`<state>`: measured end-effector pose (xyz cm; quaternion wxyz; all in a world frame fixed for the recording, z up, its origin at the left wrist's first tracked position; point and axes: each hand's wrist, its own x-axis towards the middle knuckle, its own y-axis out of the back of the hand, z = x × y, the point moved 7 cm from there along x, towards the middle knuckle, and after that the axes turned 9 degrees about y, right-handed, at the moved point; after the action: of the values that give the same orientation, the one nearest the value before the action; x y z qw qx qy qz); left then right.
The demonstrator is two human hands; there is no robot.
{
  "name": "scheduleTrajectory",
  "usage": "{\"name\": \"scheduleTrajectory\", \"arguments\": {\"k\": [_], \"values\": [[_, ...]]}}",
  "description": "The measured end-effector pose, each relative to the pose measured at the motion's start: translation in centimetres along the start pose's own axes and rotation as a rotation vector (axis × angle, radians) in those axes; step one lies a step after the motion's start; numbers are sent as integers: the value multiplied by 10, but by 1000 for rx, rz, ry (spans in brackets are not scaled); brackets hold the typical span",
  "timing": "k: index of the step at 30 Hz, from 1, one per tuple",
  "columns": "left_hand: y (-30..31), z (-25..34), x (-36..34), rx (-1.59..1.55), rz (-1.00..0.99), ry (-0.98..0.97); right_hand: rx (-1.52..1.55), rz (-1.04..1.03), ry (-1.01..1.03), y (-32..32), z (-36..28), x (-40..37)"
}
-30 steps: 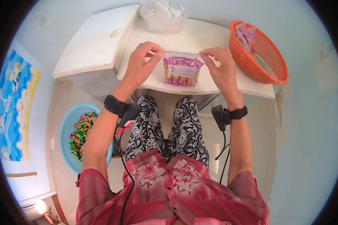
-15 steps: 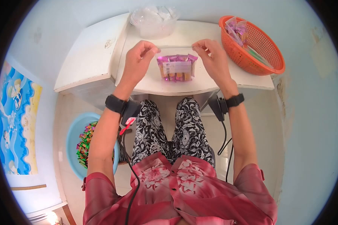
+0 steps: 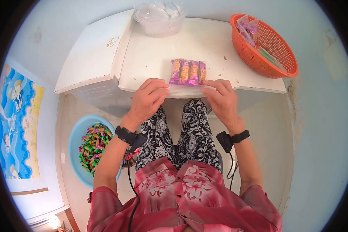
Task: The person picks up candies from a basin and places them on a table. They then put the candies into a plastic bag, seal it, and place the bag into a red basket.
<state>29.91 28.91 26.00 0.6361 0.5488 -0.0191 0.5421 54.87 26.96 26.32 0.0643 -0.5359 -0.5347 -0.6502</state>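
Note:
A clear plastic bag of purple-wrapped candy bars (image 3: 188,72) lies near the front edge of the white table, several bars side by side inside it. My left hand (image 3: 147,99) has its fingers pinched at the bag's near left corner. At the near right corner, the fingertips of my right hand (image 3: 222,101) pinch the bag's edge too. Between the two hands the bag's see-through near edge is stretched out and hard to make out.
An orange basket (image 3: 276,63) holding filled bags stands at the table's right. At the back, a clear tub (image 3: 160,26) holds plastic bags. A blue basin (image 3: 75,162) of wrapped candies sits on the floor to the left, below a raised white cabinet top (image 3: 92,50).
Both hands have come down toward me. The bag has turned over: its open edge now faces me and the bars' printed fronts show instead of the white label.

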Motion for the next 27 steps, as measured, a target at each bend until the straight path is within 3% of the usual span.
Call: {"name": "scheduleTrajectory", "arguments": {"k": [5, 10, 17, 27], "values": [[2, -2, 0, -51, 12, 12, 16, -8, -22, 0, -1, -4], [16, -15, -5, -168, 98, 242, 176, 178, -189, 16, 7, -18], [-2, -26, 33, -156, 8, 501, 128, 160, -391, 1, 29, -2], [-22, -8, 49, 65, -128, 436, 224, 101, -507, -20, 36, 0]]}}
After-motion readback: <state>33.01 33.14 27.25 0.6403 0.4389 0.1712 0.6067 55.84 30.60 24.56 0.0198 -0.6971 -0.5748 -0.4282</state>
